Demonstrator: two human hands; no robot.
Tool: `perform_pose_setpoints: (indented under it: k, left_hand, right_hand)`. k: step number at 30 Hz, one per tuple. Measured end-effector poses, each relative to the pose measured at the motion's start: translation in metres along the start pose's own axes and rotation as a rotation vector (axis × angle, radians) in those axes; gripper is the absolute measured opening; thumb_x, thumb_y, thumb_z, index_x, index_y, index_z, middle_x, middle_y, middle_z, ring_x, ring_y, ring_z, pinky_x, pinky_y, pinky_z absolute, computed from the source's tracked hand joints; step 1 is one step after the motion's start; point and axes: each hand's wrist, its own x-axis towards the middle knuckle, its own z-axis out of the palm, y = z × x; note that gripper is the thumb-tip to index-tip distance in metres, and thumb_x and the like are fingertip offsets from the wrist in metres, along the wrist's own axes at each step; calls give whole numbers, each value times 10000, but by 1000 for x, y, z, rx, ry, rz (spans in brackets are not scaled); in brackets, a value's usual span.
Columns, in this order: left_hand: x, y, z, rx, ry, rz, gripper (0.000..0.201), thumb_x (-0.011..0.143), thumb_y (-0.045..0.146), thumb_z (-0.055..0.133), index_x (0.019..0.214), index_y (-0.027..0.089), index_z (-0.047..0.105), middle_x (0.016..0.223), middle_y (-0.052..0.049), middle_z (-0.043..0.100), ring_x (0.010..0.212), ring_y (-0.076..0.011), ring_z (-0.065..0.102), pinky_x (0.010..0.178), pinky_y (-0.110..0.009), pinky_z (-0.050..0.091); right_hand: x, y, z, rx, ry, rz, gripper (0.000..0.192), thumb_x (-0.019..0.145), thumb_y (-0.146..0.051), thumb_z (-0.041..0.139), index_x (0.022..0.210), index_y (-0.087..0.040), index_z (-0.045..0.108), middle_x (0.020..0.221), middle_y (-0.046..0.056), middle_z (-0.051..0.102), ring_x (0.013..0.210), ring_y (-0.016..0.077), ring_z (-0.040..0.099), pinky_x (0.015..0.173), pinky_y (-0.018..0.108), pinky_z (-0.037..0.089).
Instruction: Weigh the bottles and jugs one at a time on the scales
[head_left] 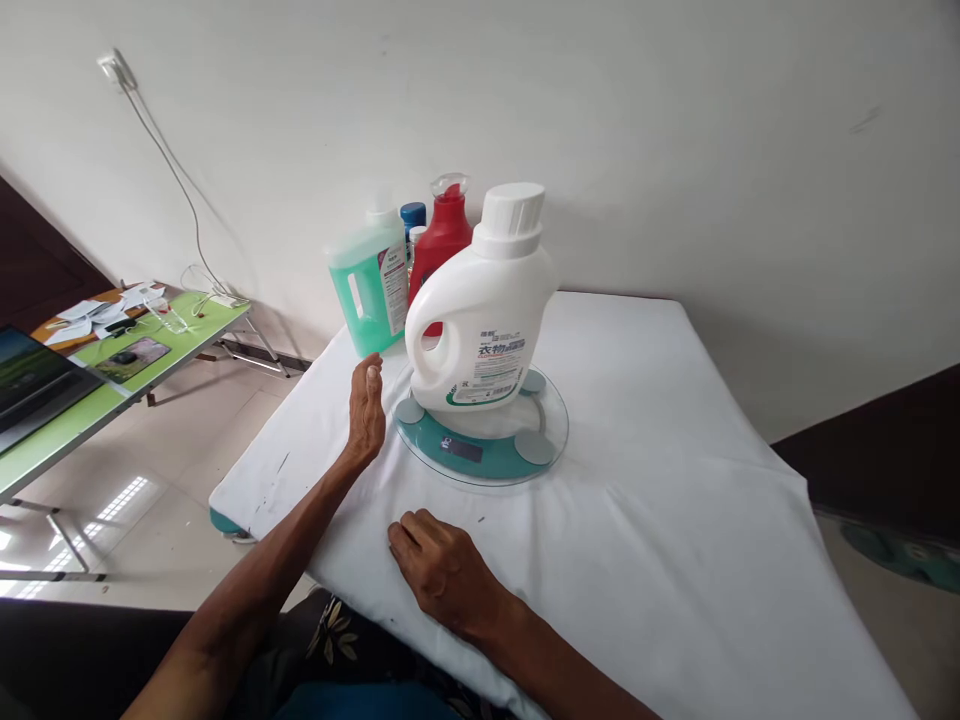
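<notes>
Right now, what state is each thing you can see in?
White jug: upright on the glass scale, capped
Scale: flat, bearing the jug; reading unclear
Green bottle: upright, mostly filled
Red bottle: upright, clear cover on top
Blue-capped bottle: capped, mostly hidden
White cloth: spread, lightly creased
Left hand: straightened, holding nothing
Right hand: loosely closed, palm hidden
Laptop: open
Wall plug: plugged in

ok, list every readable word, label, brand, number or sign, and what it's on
"衣物": label of the white jug; characters after it blurred, smaller print too small to read.
Glass scale: pale marks by the display, unreadable.
Green bottle: label print too small.
Red bottle: partly hidden, nothing readable.
</notes>
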Motion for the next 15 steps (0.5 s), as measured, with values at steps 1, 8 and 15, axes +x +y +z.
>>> perform_pose_setpoints:
  k: [1,8,15]
  left_hand:
    - [3,12,0,-19,-6,31,758,1028,791,306,1426,207,580,1473,-178,621,1396,-319,592,1205,-554,447]
    - [33,85,22,-115,-193,212,669,912,772,630,1298,225,639,1335,-125,691,1257,-319,660,1068,-509,544]
    - [58,97,56,-331,-252,-136,543,658,626,929,893,174,742,904,-99,772,830,-244,742,716,-400,603]
  right_hand:
    - [0,0,0,11,18,8,286,892,63,471,790,-178,585,757,27,545,673,170,460,538,313,296]
    - [1,-1,-1,87,70,48,273,977,12,478,830,-197,572,780,25,565,694,185,511,570,323,349]
    - [0,2,0,177,31,49,234,993,-7,454,974,-223,543,802,21,591,687,196,577,582,322,399]
